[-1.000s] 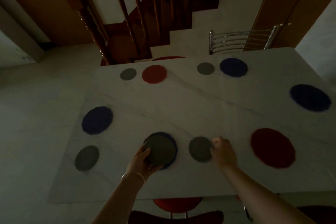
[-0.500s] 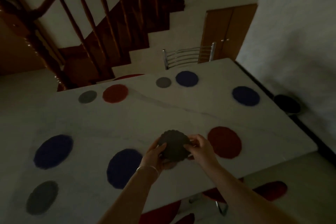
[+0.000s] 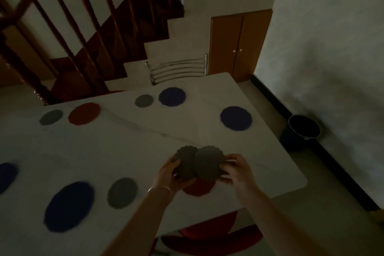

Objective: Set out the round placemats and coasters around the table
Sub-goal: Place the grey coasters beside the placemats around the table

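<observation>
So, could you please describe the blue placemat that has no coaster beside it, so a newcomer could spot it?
Start at the white table's right end, by the wall with the dark bucket. The blue placemat lies alone there. Unlike the far-edge blue placemat, no grey coaster sits beside it.

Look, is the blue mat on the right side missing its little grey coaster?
Yes, the blue placemat near the table's right edge lies alone, with no grey coaster beside it.

Dim rm: wooden stair rail (image 3: pixel 62 33), metal chair (image 3: pixel 176 69), cupboard doors (image 3: pixel 239 41), black bucket (image 3: pixel 303 129) by wall.
</observation>
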